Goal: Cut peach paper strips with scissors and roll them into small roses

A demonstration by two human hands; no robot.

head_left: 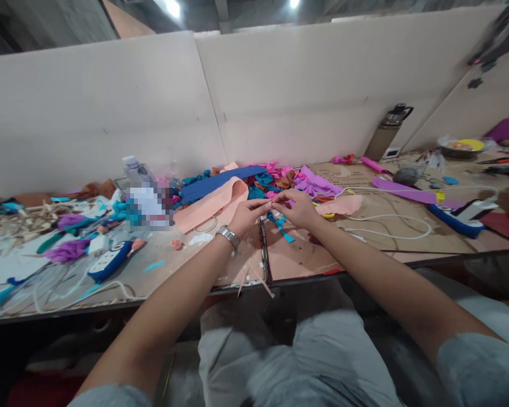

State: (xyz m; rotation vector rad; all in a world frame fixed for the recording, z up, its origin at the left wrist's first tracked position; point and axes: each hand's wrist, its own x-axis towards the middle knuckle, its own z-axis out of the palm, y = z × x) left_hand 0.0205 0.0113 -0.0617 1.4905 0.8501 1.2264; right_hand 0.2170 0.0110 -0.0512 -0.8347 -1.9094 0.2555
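Observation:
My left hand (251,213), with a metal watch (228,237) on its wrist, meets my right hand (294,206) above the middle of the table. Fingertips of both hands are pinched together around something small that I cannot make out. Just behind the left hand lies a folded peach strip (214,204) of paper or cloth. Beneath the fingers are teal scraps (285,233). A heap of crumpled pink, purple and teal pieces (280,175) spreads behind both hands.
Blue-and-white power strips (110,261) with white cords lie on both sides. At the back left is a clear bottle (136,169); a dark flask (385,133) stands back right by the white partition (314,90). Thin wooden sticks (29,220) are scattered far left.

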